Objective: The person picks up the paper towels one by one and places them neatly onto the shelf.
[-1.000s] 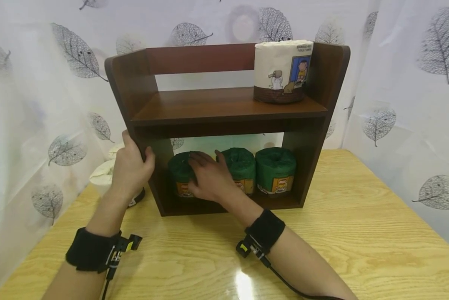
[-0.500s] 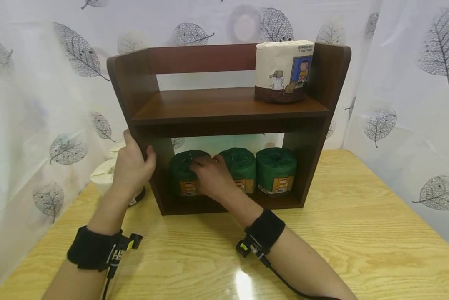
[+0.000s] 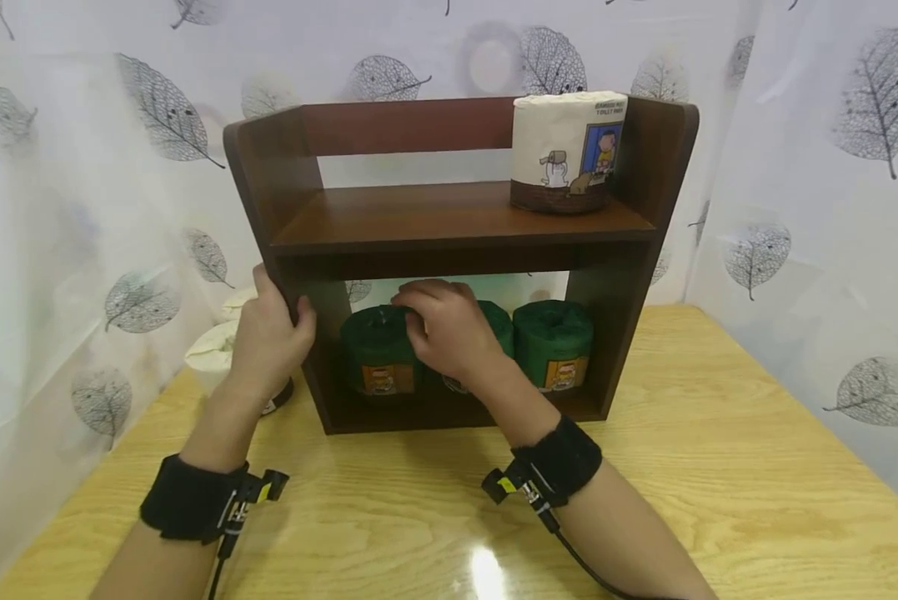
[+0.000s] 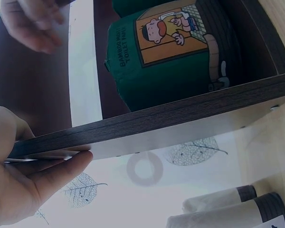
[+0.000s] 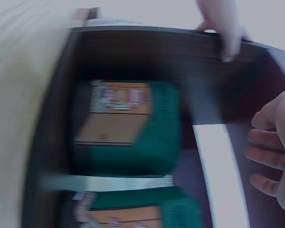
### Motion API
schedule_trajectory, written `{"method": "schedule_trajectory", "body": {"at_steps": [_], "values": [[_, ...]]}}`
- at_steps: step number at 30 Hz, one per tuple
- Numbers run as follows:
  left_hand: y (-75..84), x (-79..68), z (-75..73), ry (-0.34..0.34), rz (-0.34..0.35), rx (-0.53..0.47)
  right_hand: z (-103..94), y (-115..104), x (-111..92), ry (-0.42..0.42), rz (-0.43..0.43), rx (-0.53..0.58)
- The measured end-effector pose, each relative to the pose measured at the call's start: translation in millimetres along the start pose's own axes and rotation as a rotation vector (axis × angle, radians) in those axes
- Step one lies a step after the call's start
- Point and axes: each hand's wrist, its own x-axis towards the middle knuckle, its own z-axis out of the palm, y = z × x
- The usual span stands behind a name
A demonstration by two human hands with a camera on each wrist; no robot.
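– Left hand first: are we seeing it gripping the left side panel of the shelf unit?

– Yes, we're logging it as gripping. Thumb's going inside, fingers are wrapping the outer face; left wrist view is confirming.

– Right hand?

– We're logging it as holding nothing. It's hovering at the lower tier, fingers loosely bending, near the top of the left green roll and partly covering the middle green roll.

– Touching the left green roll?

– Head view is leaving us unsure, but both wrist views are showing a gap there.

– Rolls, quick.

– Three green ones are standing upright in a row on the lower tier. Left one is showing an orange cartoon panel, middle one is mostly hiding behind the hand, and the right green roll is sitting near the right wall. Right wrist view is blurring, but we're catching a narrow gap between left and middle.

– Upper tier?

– One cream roll is standing at the right end, its cartoon print facing us.

– Rest?

– Cream-wrapped rolls are standing on the tabletop left of the shelf unit, partly hiding behind the left hand. A leaf-print backdrop is hanging behind.
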Motion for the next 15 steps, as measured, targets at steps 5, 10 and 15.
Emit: {"method": "schedule_trajectory", "body": {"at_steps": [5, 10, 15], "values": [[1.0, 0.7, 2.7, 0.009, 0.011, 0.003, -28.9, -3.4, 2.4, 0.013, 0.027, 0.067], [1.8, -0.1, 1.6, 0.023, 0.003, 0.006, -49.2, -13.1, 7.2, 0.025, -0.062, 0.12], [2.7, -0.7, 0.8, 0.016, -0.004, 0.002, -75.2, -19.9, 8.9, 0.076, -0.126, 0.169]]}}
